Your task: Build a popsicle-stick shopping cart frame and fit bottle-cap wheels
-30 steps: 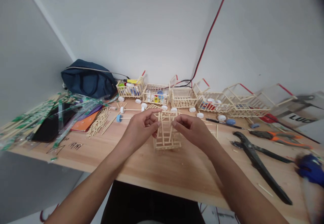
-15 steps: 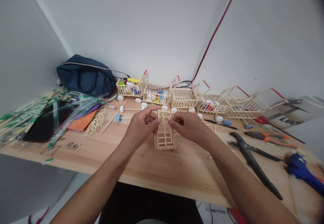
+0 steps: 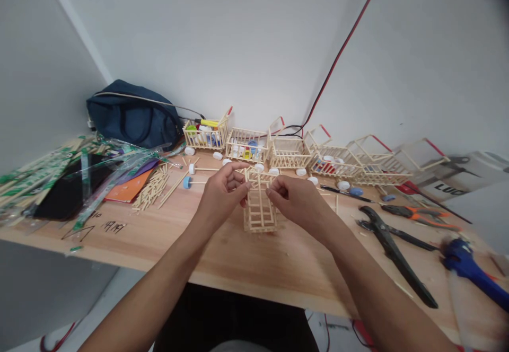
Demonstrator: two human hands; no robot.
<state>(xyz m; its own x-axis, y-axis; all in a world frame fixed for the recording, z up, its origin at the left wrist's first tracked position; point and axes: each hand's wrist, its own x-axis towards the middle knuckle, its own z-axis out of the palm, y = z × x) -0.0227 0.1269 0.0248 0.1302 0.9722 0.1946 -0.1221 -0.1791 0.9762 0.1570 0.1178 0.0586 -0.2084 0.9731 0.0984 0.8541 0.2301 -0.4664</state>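
Note:
A small frame of wooden sticks (image 3: 259, 209) stands on end on the wooden table (image 3: 254, 267), between my two hands. My left hand (image 3: 222, 193) pinches its left upright near the top, fingers curled. My right hand (image 3: 296, 199) grips the right upright at the same height, fingers closed. Behind the frame a row of finished stick baskets (image 3: 289, 153) lines the wall.
A dark blue bag (image 3: 133, 113) lies at the back left. Loose sticks (image 3: 153, 188) and packets (image 3: 51, 174) cover the left side. Black pliers (image 3: 392, 248), orange-handled cutters (image 3: 425, 214) and a blue tool (image 3: 471, 270) lie on the right. A red cable (image 3: 338, 50) runs up the wall.
The frame has turned a little between my fingers and now shows a narrower side. Both hands keep hold of it. The view has shifted slightly.

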